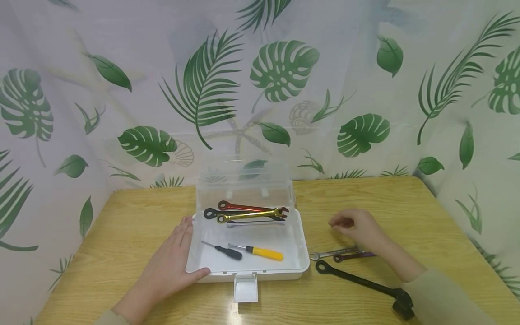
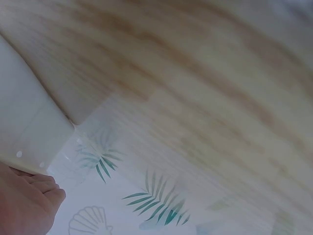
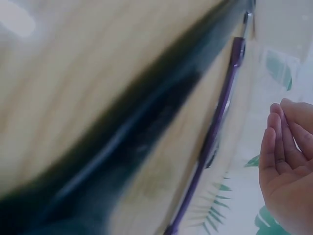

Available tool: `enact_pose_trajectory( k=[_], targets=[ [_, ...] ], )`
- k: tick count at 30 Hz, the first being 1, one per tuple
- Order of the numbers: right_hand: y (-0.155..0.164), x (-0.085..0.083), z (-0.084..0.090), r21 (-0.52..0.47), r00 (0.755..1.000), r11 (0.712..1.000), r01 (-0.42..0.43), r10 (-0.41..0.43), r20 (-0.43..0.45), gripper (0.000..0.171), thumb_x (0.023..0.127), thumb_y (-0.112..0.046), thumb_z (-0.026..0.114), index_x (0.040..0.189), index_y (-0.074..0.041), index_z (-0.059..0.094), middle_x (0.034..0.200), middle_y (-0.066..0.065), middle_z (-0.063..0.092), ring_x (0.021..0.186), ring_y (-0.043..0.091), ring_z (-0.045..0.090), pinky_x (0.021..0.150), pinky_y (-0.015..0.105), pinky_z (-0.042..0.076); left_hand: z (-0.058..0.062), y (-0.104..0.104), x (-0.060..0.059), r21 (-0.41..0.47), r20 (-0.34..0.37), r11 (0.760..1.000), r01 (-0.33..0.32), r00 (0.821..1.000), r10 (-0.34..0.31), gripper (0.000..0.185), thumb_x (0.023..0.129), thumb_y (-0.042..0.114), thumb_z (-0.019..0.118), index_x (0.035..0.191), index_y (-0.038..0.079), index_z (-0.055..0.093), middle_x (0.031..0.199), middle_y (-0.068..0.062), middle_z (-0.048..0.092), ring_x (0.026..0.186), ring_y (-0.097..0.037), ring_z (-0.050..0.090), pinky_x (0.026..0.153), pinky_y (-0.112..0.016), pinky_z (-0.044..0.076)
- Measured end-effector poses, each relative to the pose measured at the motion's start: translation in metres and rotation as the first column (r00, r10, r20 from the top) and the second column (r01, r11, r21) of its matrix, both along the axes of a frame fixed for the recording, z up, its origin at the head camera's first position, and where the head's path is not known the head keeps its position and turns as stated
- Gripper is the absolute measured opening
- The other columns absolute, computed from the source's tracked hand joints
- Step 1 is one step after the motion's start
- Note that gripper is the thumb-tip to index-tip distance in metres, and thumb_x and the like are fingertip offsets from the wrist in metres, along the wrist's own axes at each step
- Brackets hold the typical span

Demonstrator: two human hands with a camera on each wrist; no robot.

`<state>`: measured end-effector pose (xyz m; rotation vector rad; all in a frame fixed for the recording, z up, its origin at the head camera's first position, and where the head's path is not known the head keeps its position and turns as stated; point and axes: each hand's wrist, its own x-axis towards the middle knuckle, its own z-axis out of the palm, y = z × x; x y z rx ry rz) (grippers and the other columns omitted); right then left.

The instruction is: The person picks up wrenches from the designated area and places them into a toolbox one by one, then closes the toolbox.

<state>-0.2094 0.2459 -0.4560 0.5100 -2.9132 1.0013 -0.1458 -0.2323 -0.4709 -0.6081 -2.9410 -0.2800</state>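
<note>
Here the work in hand looks like moving wrenches from the table [image 1: 406, 198] into the open plastic box [image 1: 298, 253], and it would go best with the box held steady while one wrench is picked cleanly by its shaft. The left hand [image 1: 170, 262] lies flat against the box's left wall, fingers straight and together, thumb hooked on the front rim. The right hand [image 1: 357, 228] hovers above the table, fingers loosely curled, holding nothing. Just beside its wrist lie a silver wrench [image 1: 333, 253] and a purple wrench [image 1: 353, 256], touching; a black ratchet wrench [image 1: 361, 282] lies nearer the person.
</note>
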Motion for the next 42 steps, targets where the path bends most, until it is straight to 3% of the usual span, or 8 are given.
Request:
enact_pose_trajectory(
  k=[18, 26, 42],
  targets=[
    [0.018, 0.015, -0.017, -0.021, 0.985, 0.997, -0.068, 0.070, 0.160, 0.011, 0.090, -0.006, 0.080, 0.101, -0.006, 0.080, 0.094, 0.001, 0.078, 0.079, -0.001, 0.063, 0.071, 0.019, 0.058, -0.001, -0.001, 0.000, -0.003, -0.010, 1.000, 0.007, 1.000, -0.007, 0.119, 0.087, 0.071, 0.069, 0.159, -0.015, 0.031, 0.170, -0.031, 0.029, 0.159, -0.047, 0.032, 0.128, -0.056, 0.037],
    [0.023, 0.018, -0.017, -0.052, 0.968, 0.994, -0.094, 0.104, 0.230, 0.024, 0.089, -0.012, 0.084, 0.110, -0.002, 0.078, 0.095, 0.001, 0.076, 0.082, 0.000, 0.064, 0.072, 0.020, 0.058, 0.000, -0.001, 0.000, 0.004, -0.004, 1.000, 0.003, 1.000, -0.003, 0.119, 0.087, 0.072, 0.068, 0.160, -0.015, 0.030, 0.170, -0.031, 0.030, 0.159, -0.046, 0.032, 0.128, -0.056, 0.036],
    [0.024, 0.016, -0.023, -0.048, 0.966, 0.992, -0.119, 0.127, 0.223, 0.019, 0.089, -0.007, 0.083, 0.106, -0.002, 0.077, 0.091, 0.000, 0.072, 0.078, -0.002, 0.058, 0.068, 0.019, 0.056, -0.001, -0.001, -0.001, 0.002, -0.021, 1.000, 0.014, 1.000, -0.014, 0.118, 0.087, 0.071, 0.068, 0.159, -0.015, 0.031, 0.169, -0.031, 0.031, 0.158, -0.046, 0.034, 0.128, -0.055, 0.037]
  ],
)
